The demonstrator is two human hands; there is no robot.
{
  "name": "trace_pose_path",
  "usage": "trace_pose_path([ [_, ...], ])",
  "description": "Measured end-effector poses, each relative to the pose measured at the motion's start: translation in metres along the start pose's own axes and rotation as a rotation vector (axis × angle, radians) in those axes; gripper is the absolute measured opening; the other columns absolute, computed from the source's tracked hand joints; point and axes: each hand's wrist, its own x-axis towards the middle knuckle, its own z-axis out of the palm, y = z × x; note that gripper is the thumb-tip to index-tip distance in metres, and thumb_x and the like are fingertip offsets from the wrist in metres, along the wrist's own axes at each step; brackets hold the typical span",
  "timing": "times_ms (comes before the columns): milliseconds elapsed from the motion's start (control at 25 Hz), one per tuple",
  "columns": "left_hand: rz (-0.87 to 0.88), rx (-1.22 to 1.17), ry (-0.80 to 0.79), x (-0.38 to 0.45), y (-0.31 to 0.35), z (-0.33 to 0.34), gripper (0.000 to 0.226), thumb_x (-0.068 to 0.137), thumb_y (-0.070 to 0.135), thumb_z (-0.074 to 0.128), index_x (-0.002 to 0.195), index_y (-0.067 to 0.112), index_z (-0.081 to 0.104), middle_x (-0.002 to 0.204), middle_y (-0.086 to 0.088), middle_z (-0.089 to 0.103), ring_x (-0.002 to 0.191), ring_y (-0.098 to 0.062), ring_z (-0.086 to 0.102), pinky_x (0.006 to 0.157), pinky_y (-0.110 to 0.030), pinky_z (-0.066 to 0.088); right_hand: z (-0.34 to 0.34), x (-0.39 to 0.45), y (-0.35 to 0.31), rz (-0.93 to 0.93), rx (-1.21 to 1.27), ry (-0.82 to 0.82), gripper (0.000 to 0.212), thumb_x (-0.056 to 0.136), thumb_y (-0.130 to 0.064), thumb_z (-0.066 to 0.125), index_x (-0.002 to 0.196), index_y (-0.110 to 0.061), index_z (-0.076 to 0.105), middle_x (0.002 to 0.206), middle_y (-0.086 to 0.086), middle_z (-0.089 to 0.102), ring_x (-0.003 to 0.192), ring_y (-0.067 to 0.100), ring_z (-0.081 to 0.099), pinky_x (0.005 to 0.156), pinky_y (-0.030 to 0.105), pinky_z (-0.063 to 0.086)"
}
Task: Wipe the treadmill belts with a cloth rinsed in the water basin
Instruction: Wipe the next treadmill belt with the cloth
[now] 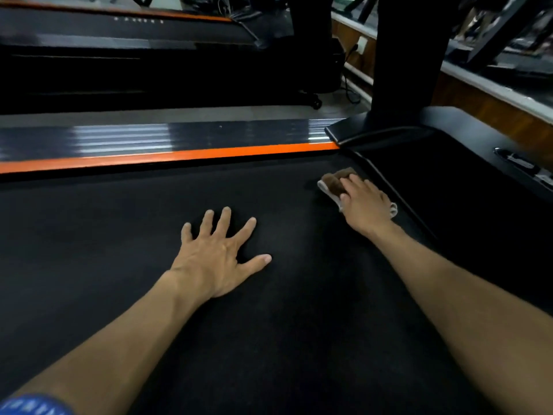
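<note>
The black treadmill belt [125, 241] fills most of the view. My left hand [215, 250] lies flat on the belt near its middle, fingers spread and straight. My right hand [363, 202] presses down on a brown and white cloth [330, 182] at the belt's far right end, close to the black motor cover [434, 175]. The cloth sticks out from under the fingers on the far side, and a white bit shows by the wrist. No water basin is in view.
An orange stripe [167, 157] and a ribbed grey side rail [149, 137] border the belt's far edge. A black upright post [410, 52] rises at the right. A second treadmill [119, 25] stands beyond. A wood-panelled wall with a socket and cable runs at the far right.
</note>
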Motion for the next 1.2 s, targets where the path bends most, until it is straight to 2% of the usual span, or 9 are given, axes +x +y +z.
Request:
trace_pose_path([
  [200,0.009,-0.001,-0.053,0.003,0.001,-0.006,0.084,0.08,0.085,0.011,0.151,0.045,-0.012,0.162,-0.004,-0.017,0.149,-0.032,-0.014,0.118,-0.06,0.004,-0.003,0.017,-0.012,0.057,0.116,-0.006,0.042,0.101,-0.021,0.04,0.143,-0.023,0.045,0.154,-0.003,0.033,0.134,0.034,0.034,0.11,0.048,0.028],
  [400,0.013,-0.007,-0.062,0.004,0.0,-0.007,0.084,0.08,0.085,0.012,0.15,0.046,-0.012,0.162,-0.004,-0.016,0.149,-0.033,-0.013,0.118,-0.06,0.005,0.0,-0.05,-0.042,-0.397,0.229,-0.054,0.044,0.098,-0.021,0.052,0.141,-0.034,0.052,0.152,-0.013,0.042,0.136,0.021,0.034,0.113,0.039,0.026],
  [520,0.017,-0.001,-0.087,0.005,0.0,-0.01,0.085,0.08,0.085,0.014,0.15,0.046,-0.011,0.162,-0.004,-0.016,0.149,-0.033,-0.013,0.118,-0.06,0.005,0.005,-0.039,-0.034,-0.493,0.285,-0.03,0.043,0.096,-0.013,0.055,0.137,-0.026,0.057,0.148,-0.007,0.048,0.133,0.023,0.04,0.113,0.036,0.027],
  [600,0.024,-0.009,-0.133,0.005,-0.003,-0.016,0.089,0.077,0.088,0.019,0.15,0.046,-0.012,0.162,-0.004,-0.017,0.149,-0.033,-0.014,0.118,-0.059,0.005,0.01,-0.006,-0.023,-0.417,0.236,0.077,0.044,0.092,-0.007,0.057,0.135,-0.018,0.06,0.146,0.002,0.052,0.126,0.033,0.048,0.109,0.041,0.035],
  [680,0.039,-0.016,-0.167,0.005,-0.005,-0.019,0.093,0.075,0.089,0.023,0.15,0.047,-0.013,0.162,-0.003,-0.019,0.149,-0.032,-0.014,0.119,-0.058,0.005,0.008,0.027,-0.016,-0.22,0.13,0.132,0.045,0.093,-0.009,0.053,0.137,-0.017,0.056,0.143,0.005,0.052,0.122,0.038,0.047,0.104,0.046,0.039],
  [800,0.044,-0.02,-0.16,0.006,-0.008,-0.016,0.095,0.073,0.09,0.024,0.149,0.048,-0.013,0.161,-0.003,-0.02,0.148,-0.032,-0.016,0.119,-0.058,0.003,0.006,0.052,-0.03,0.143,0.121,0.204,0.042,0.093,-0.01,0.048,0.133,-0.021,0.056,0.136,0.005,0.053,0.119,0.037,0.043,0.102,0.047,0.035],
  [880,0.042,-0.02,-0.154,0.007,-0.008,-0.014,0.095,0.073,0.091,0.024,0.149,0.048,-0.014,0.161,-0.002,-0.021,0.148,-0.031,-0.017,0.119,-0.059,0.003,0.008,0.045,-0.059,0.191,0.162,0.244,0.04,0.092,-0.01,0.048,0.127,-0.023,0.06,0.134,0.002,0.056,0.117,0.036,0.044,0.101,0.047,0.035],
  [1080,0.049,-0.018,-0.146,0.006,-0.006,-0.016,0.094,0.074,0.09,0.023,0.149,0.047,-0.013,0.161,-0.003,-0.02,0.148,-0.031,-0.016,0.119,-0.058,0.003,0.019,-0.01,-0.113,-0.398,0.22,0.16,0.04,0.093,-0.017,0.055,0.131,-0.028,0.061,0.137,-0.008,0.058,0.112,0.026,0.049,0.098,0.047,0.039],
  [1200,0.045,-0.034,-0.168,0.005,-0.008,-0.017,0.094,0.073,0.09,0.024,0.149,0.048,-0.013,0.161,-0.003,-0.021,0.148,-0.031,-0.017,0.119,-0.058,0.002,0.009,0.0,-0.103,-0.54,0.095,0.127,0.041,0.095,-0.015,0.052,0.134,-0.026,0.058,0.141,-0.009,0.054,0.117,0.026,0.048,0.097,0.043,0.036],
])
